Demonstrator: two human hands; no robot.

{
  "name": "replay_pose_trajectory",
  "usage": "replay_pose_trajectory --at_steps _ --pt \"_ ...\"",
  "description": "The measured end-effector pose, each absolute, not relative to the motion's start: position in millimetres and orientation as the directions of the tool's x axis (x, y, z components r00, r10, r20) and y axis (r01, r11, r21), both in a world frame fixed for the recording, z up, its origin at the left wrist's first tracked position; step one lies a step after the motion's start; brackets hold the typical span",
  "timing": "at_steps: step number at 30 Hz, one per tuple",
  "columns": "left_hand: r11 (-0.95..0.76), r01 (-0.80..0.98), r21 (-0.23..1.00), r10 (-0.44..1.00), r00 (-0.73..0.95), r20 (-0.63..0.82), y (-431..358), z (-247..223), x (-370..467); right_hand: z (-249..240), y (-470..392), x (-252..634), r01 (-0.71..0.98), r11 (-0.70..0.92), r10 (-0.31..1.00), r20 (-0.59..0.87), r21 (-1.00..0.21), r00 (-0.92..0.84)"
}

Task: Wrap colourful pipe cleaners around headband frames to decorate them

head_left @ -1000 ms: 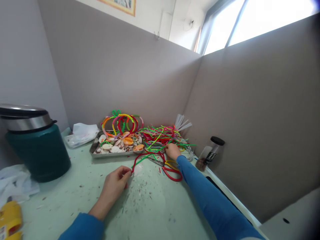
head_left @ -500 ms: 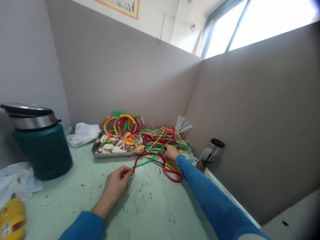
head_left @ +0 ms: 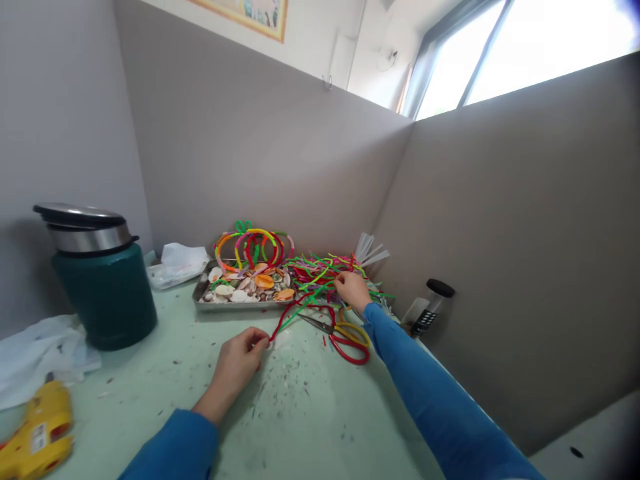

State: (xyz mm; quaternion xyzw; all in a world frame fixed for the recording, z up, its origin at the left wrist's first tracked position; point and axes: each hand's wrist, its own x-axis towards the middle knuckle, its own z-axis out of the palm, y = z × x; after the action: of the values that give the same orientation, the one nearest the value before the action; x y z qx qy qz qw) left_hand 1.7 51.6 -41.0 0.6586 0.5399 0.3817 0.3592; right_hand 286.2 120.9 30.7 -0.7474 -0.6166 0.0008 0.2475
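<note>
My left hand (head_left: 243, 357) is closed in a pinch on one end of a red pipe cleaner (head_left: 277, 328), which arcs away over the table toward the scissors. Farther off, my right hand (head_left: 353, 291) reaches to the edge of a heap of colourful pipe cleaners (head_left: 313, 269). Its fingertips are closed on the upper end of a green pipe cleaner (head_left: 304, 304), which slants down across the red one. Scissors (head_left: 351, 341) with one red and one yellow handle lie below my right wrist, blades pointing left.
A metal tray (head_left: 245, 306) of seashells stands behind my left hand, with pipe-cleaner rings (head_left: 255, 248) at its back. To the left are a teal jar (head_left: 107, 297) and a yellow glue gun (head_left: 43, 430). A black-lidded container (head_left: 433, 307) is at right.
My right hand has lifted up and right, drawing the green pipe cleaner's lower end away from my left hand. The left hand keeps its pinch. The view has shifted slightly.
</note>
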Motion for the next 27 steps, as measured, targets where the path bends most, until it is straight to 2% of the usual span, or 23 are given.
replay_pose_trajectory --at_steps 5,9,13,16,18,21,25,27 --pt "-0.176 0.411 0.895 0.983 0.122 0.138 49 -37 1 57 112 285 0.85 -0.018 0.791 0.512 -0.527 0.334" --pt "-0.155 0.397 0.904 0.987 0.092 0.129 47 -32 1 74 102 288 0.733 0.099 0.733 0.548 -0.673 0.404" --pt "-0.138 0.441 0.887 0.99 0.066 0.121 45 -30 0 80 87 281 0.531 0.211 0.772 0.474 -0.82 0.425" --pt "-0.164 0.431 0.887 0.986 0.033 0.166 45 -30 1 70 71 263 0.362 0.244 0.834 0.385 -0.9 0.395" --pt "-0.198 0.358 0.912 0.98 0.036 0.198 44 -29 1 56 60 244 0.259 0.233 0.875 0.318 -0.938 0.365" --pt "-0.172 0.185 0.968 0.984 0.085 0.158 41 -26 3 30 43 212 0.133 0.19 0.923 0.224 -0.973 0.313" --pt "-0.122 0.017 0.992 0.983 0.142 0.118 39 -21 4 -1 25 171 -0.002 0.109 0.967 0.106 -0.994 0.233" --pt "-0.126 -0.038 0.991 0.983 0.133 0.13 39 -20 3 -13 21 158 -0.019 0.104 0.971 0.098 -0.994 0.218"
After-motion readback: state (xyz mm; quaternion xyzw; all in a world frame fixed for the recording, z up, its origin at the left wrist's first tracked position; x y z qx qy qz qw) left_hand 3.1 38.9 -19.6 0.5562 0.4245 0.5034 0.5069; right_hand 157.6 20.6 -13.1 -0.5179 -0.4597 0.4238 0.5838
